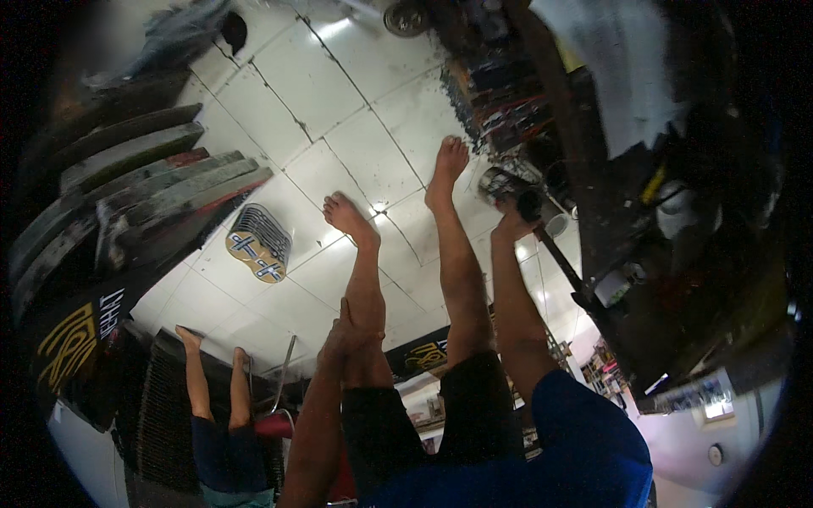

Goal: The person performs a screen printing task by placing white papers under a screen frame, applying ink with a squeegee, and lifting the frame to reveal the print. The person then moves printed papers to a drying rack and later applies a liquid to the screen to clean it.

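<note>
While seated over white floor tiles [339,110]: right hand [511,222] fisted round dark long-handled tool [555,254], shaft running back-right to cluttered dark workbench [644,279]. Left hand [343,332] well apart, fingers wrapped on own shin, no tool.

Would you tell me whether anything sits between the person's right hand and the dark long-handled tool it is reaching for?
Nothing visible does. The right hand is already closed around the top of the dark long-handled tool, beside the cluttered workbench. The left hand is apart from it, resting on the person's own left leg.
</note>
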